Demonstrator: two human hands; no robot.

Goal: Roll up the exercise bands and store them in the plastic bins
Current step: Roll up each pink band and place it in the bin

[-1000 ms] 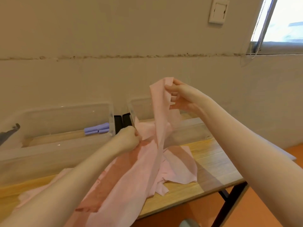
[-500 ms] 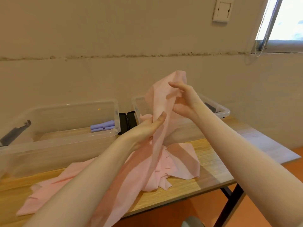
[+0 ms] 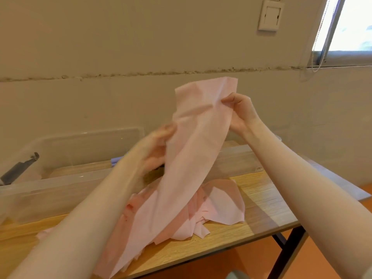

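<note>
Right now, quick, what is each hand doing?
Left hand: grips the left edge of the pink band.
Right hand: pinches the band's right edge near the top.

A pale pink exercise band (image 3: 193,141) is held up unrolled, its upper end pinched at the right edge by the right hand's fingers (image 3: 228,101) and at the left edge by the left hand's fingers (image 3: 168,130). Below them it is draped down onto a crumpled pink heap (image 3: 219,206). Two clear plastic bins (image 3: 66,188) are set behind.
</note>
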